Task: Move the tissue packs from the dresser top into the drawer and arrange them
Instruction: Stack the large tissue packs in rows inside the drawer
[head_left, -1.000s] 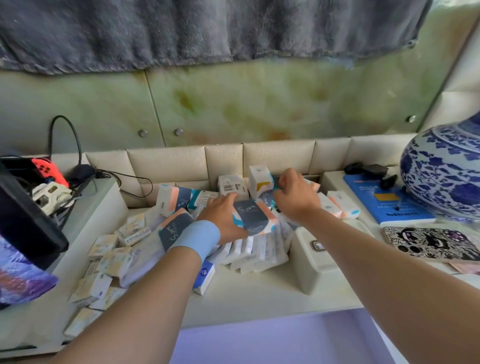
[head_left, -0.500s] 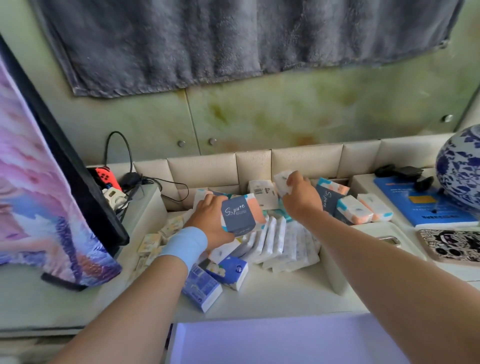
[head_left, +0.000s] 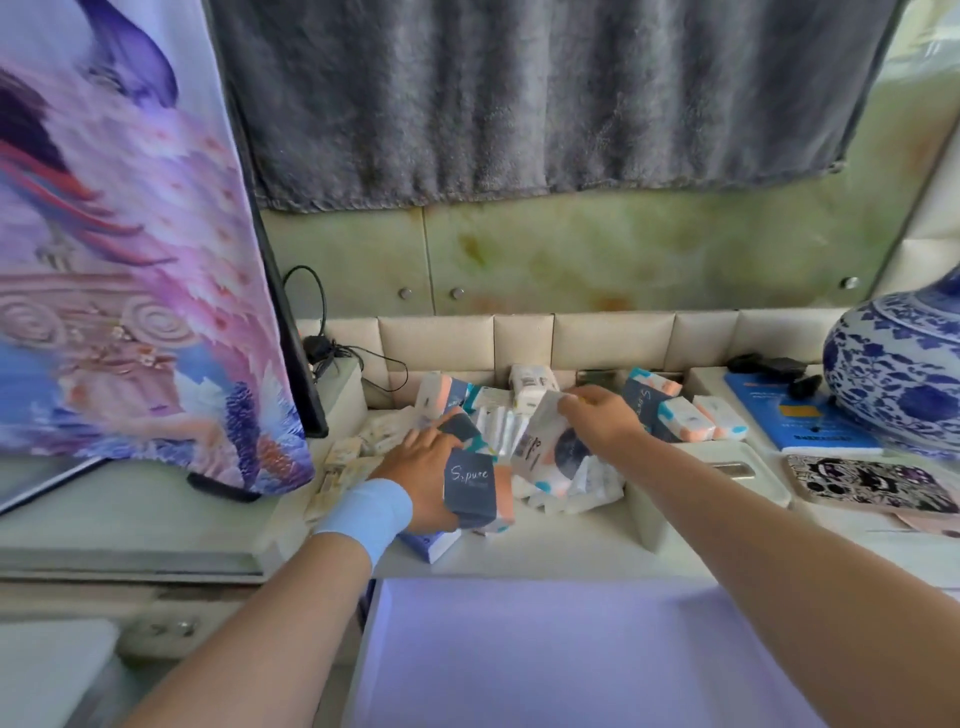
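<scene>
Grip of left hand around one navy tissue pack, right hand around one white pack

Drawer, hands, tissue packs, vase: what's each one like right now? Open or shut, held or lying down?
Drawer: pulled open, no packs seen inside.
Left hand: grips the dark tissue pack, held upright.
Right hand: holds the white tissue pack.
Other packs: lying heaped on the dresser top.
Vase: standing upright.
</scene>
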